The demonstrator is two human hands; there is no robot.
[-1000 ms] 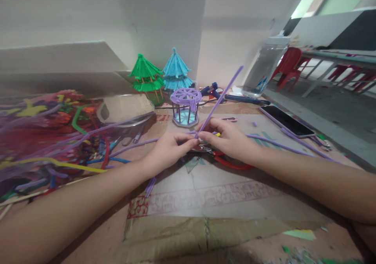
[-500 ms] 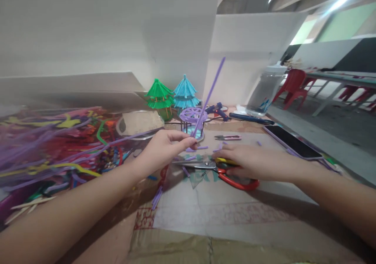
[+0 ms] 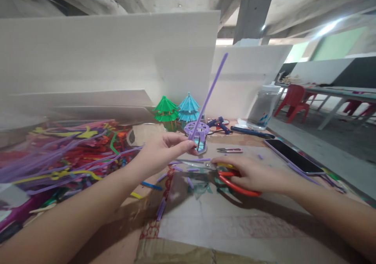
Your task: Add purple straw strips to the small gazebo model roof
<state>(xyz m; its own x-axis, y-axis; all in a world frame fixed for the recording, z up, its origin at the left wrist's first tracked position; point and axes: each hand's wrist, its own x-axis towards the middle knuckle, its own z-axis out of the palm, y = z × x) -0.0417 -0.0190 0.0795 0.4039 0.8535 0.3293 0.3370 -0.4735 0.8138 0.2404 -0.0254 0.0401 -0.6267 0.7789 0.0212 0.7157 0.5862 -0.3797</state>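
Note:
My left hand (image 3: 170, 148) pinches a long purple pipe cleaner (image 3: 213, 87), which rises slanting to the right. Just behind its fingertips stands a small purple round-topped structure (image 3: 197, 128) on a light blue base. My right hand (image 3: 243, 170) is closed on the red-handled scissors (image 3: 241, 188), whose blades point left above the paper sheet. Several short purple pieces (image 3: 190, 183) lie around the blades. Behind them, small snips (image 3: 230, 150) rest on the sheet.
Green (image 3: 166, 109) and blue (image 3: 188, 107) umbrella-roofed models stand at the back, beside a glue gun (image 3: 219, 125). Coloured pipe cleaners (image 3: 73, 150) pile up at left. At right are a phone (image 3: 293, 156), a blue pen-like tool (image 3: 252, 131) and a clear jar (image 3: 263, 109).
The camera view has tilted up, so the table things sit lower in the picture. My right hand has taken hold of the scissors. My left hand still pinches the purple pipe cleaner.

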